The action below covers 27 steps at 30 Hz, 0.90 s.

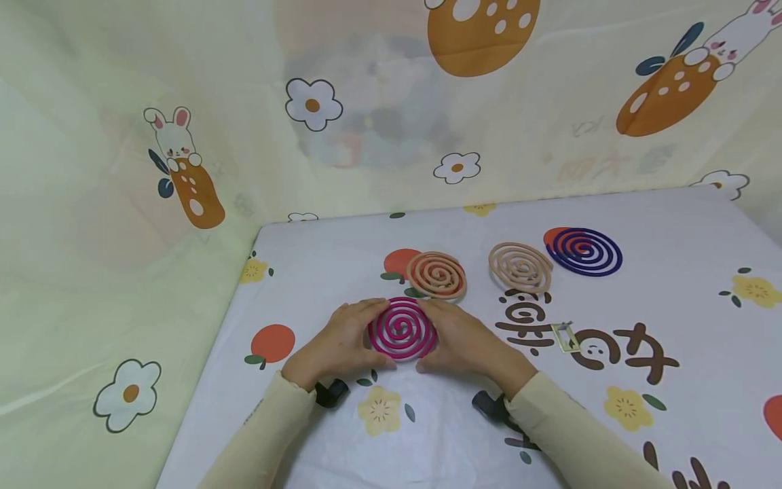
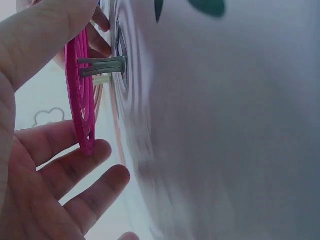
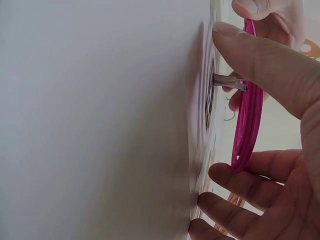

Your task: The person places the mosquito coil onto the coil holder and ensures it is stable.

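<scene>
A pink mosquito coil [image 1: 403, 329] lies flat, raised a little over the table on a small metal stand [image 2: 102, 66], whose upright tab meets its middle. My left hand [image 1: 343, 337] holds the coil's left edge, fingers at the far side and thumb at the near side. On the opposite edge, my right hand [image 1: 461, 337] holds it in a mirrored way. In the right wrist view the pink coil [image 3: 249, 120] appears edge-on, between thumb and fingers. The stand's base is seen on the cloth in both wrist views.
Behind the hands lie two tan coils, one at the centre [image 1: 436, 274] and one further right [image 1: 520, 267]. A dark blue coil [image 1: 584, 252] sits at the back right. Another metal stand [image 1: 566, 337] rests on the printed tablecloth [image 1: 440, 435]. A patterned curtain [image 1: 379, 176] hangs behind.
</scene>
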Each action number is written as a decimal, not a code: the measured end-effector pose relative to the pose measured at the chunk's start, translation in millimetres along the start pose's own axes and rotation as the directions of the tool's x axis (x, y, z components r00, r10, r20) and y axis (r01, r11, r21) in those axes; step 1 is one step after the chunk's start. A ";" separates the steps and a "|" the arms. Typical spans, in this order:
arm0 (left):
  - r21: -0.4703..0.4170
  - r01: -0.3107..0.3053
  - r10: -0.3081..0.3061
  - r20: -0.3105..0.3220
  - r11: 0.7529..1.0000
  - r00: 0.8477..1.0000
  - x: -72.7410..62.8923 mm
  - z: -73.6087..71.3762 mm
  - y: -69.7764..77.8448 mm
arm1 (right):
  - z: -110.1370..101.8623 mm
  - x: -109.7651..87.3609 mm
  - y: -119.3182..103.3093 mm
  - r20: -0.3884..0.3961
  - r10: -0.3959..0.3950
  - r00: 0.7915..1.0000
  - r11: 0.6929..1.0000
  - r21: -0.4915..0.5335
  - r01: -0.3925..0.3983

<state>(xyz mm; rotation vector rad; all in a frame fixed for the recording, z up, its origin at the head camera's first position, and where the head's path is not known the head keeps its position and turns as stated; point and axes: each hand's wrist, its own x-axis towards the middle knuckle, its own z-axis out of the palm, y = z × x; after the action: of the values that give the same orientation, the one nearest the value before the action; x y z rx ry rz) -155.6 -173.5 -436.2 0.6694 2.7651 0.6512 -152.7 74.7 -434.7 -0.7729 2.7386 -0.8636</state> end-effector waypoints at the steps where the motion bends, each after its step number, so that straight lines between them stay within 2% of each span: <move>1: -0.003 0.007 -0.007 0.001 1.000 1.000 0.0 -0.1 -0.9 | 0.2 0.7 -0.6 -0.003 -0.005 1.000 1.000 -0.002 0.005; 5: -0.018 0.019 -0.019 0.002 1.000 1.000 -0.7 -1.5 -4.0 | 1.6 3.9 -3.0 -0.001 0.000 1.000 1.000 -0.002 0.000; 13: -0.028 -0.015 0.015 -0.017 0.999 1.000 -1.3 -4.9 -11.4 | 3.6 9.9 -6.0 0.009 0.015 1.000 1.000 -0.008 -0.014; 27: -0.048 0.000 0.000 -0.013 0.999 1.000 -1.8 -3.4 -12.8 | 3.2 11.1 -4.8 0.036 0.034 0.999 0.999 0.010 -0.035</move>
<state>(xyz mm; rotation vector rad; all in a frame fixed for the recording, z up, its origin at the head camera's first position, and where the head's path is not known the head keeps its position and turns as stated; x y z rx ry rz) -159.9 -185.8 -439.1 0.6577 2.7514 0.7216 -159.2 64.0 -434.6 -0.7298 2.7054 -0.8487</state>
